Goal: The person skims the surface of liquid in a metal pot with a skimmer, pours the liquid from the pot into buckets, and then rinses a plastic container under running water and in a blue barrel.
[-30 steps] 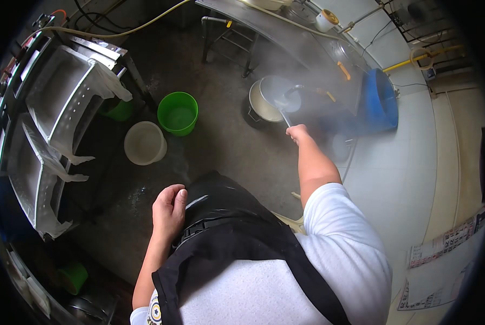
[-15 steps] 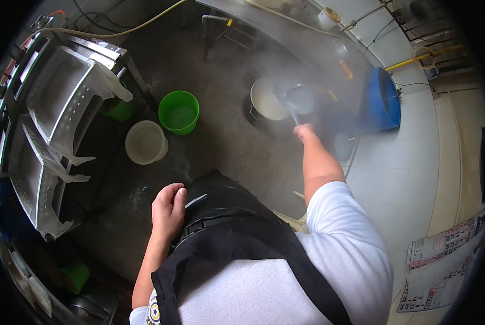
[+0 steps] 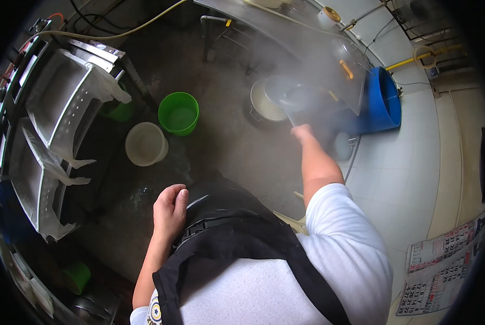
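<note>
Your right hand (image 3: 303, 132) is clamped on the long-handled scoop (image 3: 292, 102), in steam by the right edge of the pot (image 3: 252, 103) — your left hand (image 3: 170, 207), beside your apron (image 3: 232, 238), I cannot tell.

A dark grey floor (image 3: 226, 141) with wet-looking glints; a pale tiled wall (image 3: 399, 173) brightens the right side; a calendar (image 3: 437, 271) at lower right; a metal bench (image 3: 253, 16) above, hazed by steam; a metal-framed stand (image 3: 93, 50) at left.
</note>
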The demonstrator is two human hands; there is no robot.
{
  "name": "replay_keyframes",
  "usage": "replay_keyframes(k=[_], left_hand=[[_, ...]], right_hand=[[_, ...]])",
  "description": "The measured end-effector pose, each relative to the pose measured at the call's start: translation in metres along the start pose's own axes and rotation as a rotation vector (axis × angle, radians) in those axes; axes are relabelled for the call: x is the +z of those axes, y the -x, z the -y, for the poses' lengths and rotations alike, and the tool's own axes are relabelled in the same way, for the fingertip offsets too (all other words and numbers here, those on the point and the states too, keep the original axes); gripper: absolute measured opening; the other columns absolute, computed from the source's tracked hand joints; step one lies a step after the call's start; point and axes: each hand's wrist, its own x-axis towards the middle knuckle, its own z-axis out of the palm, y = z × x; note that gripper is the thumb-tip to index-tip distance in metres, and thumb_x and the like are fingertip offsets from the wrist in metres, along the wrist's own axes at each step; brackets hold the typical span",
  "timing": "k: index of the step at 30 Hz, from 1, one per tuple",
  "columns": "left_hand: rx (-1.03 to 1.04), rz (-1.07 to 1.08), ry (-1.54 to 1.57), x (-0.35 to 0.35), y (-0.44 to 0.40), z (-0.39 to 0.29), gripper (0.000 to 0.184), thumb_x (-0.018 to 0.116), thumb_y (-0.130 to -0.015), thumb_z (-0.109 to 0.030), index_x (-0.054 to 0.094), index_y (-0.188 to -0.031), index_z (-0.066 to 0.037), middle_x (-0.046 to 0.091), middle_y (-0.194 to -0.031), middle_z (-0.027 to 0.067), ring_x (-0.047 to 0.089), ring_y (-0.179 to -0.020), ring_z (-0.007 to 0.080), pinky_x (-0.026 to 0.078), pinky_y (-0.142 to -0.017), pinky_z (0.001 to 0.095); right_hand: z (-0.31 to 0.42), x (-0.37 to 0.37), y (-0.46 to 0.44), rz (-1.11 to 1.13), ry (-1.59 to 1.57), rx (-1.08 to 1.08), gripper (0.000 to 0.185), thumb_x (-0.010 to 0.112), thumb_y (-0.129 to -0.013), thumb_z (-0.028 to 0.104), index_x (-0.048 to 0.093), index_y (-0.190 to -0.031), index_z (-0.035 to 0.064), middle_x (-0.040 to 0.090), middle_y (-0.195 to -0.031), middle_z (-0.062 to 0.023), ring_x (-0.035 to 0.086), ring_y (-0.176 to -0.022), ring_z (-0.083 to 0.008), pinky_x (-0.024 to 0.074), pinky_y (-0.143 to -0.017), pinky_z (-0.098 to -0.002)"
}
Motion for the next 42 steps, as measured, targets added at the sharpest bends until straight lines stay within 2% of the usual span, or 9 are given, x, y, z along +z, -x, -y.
replay_keyframes(k=[3,5,6,9,11,19,37,39,42], left_hand=[[0.019,-0.005,-0.006,0.002,0.000,0.004,0.025,0.067,-0.100,-0.019,0.070,-0.111,0.003,0.072,-0.098,0.0154,0.069,-0.087,0.0219,0.054,-0.080,0.0336],[0.017,-0.005,0.001,0.002,0.002,0.006,0.025,0.066,-0.100,-0.019,0.070,-0.111,0.003,0.072,-0.098,0.0156,0.069,-0.087,0.0222,0.054,-0.080,0.0336],[0.016,-0.007,0.008,0.002,0.002,0.006,0.025,0.066,-0.100,-0.019,0.070,-0.111,0.003,0.072,-0.098,0.0158,0.069,-0.087,0.0224,0.054,-0.080,0.0335],[-0.010,0.002,0.019,0.001,0.005,0.003,0.025,0.066,-0.101,-0.019,0.070,-0.112,0.003,0.072,-0.098,0.0155,0.069,-0.087,0.0218,0.054,-0.080,0.0333],[-0.010,-0.004,0.023,0.002,0.006,0.004,0.025,0.066,-0.101,-0.019,0.070,-0.112,0.003,0.072,-0.097,0.0150,0.069,-0.087,0.0214,0.054,-0.080,0.0331],[-0.006,-0.015,0.047,0.006,0.013,0.010,0.025,0.066,-0.101,-0.019,0.070,-0.112,0.003,0.072,-0.097,0.0128,0.068,-0.087,0.0192,0.054,-0.081,0.0318],[0.008,-0.022,-0.001,0.010,0.016,0.004,0.026,0.067,-0.101,-0.021,0.070,-0.112,0.002,0.072,-0.099,0.0149,0.069,-0.089,0.0228,0.054,-0.081,0.0337],[0.011,-0.027,0.005,0.011,0.015,0.003,0.025,0.067,-0.100,-0.021,0.070,-0.111,0.002,0.072,-0.099,0.0150,0.069,-0.089,0.0230,0.054,-0.081,0.0338],[0.001,-0.025,-0.002,0.012,0.014,0.000,0.025,0.067,-0.100,-0.021,0.071,-0.111,0.001,0.072,-0.099,0.0153,0.069,-0.090,0.0234,0.054,-0.082,0.0341]], right_hand=[[0.006,-0.004,0.011,0.039,0.001,-0.024,0.034,0.080,-0.073,0.015,0.073,-0.099,-0.0070,0.069,-0.081,-0.0143,0.068,-0.072,-0.0257,0.0526,-0.069,-0.0402],[0.020,-0.018,0.029,0.170,-0.008,0.084,0.045,0.077,-0.074,0.016,0.073,-0.113,-0.0057,0.073,-0.117,-0.0242,0.070,-0.113,-0.0345,0.0535,-0.096,-0.0411],[0.020,-0.017,0.029,0.170,-0.008,0.084,0.045,0.077,-0.074,0.016,0.073,-0.113,-0.0057,0.073,-0.117,-0.0242,0.070,-0.113,-0.0345,0.0535,-0.096,-0.0411],[0.017,-0.011,0.028,0.168,-0.024,0.079,0.044,0.078,-0.073,0.017,0.075,-0.110,-0.0054,0.074,-0.112,-0.0233,0.072,-0.109,-0.0338,0.0543,-0.094,-0.0416],[0.013,-0.006,0.026,0.104,-0.040,0.009,0.019,0.077,-0.076,0.011,0.070,-0.083,-0.0054,0.059,-0.063,-0.0080,0.054,-0.053,-0.0172,0.0408,-0.051,-0.0369],[-0.002,0.000,0.019,0.053,-0.074,0.019,0.016,0.077,-0.075,0.010,0.069,-0.077,-0.0040,0.059,-0.061,-0.0072,0.056,-0.053,-0.0183,0.0429,-0.053,-0.0369],[-0.008,-0.017,0.003,0.015,-0.123,0.062,0.013,0.076,-0.077,0.009,0.067,-0.074,-0.0007,0.052,-0.055,-0.0029,0.047,-0.044,-0.0137,0.0344,-0.044,-0.0343],[-0.005,-0.022,0.004,0.074,-0.103,0.150,0.035,0.078,-0.071,0.013,0.076,-0.100,-0.0068,0.076,-0.096,-0.0201,0.075,-0.092,-0.0313,0.0564,-0.083,-0.0402],[-0.005,-0.023,0.004,0.069,-0.100,0.182,0.035,0.078,-0.071,0.014,0.076,-0.099,-0.0059,0.076,-0.095,-0.0191,0.075,-0.091,-0.0311,0.0567,-0.083,-0.0399]])
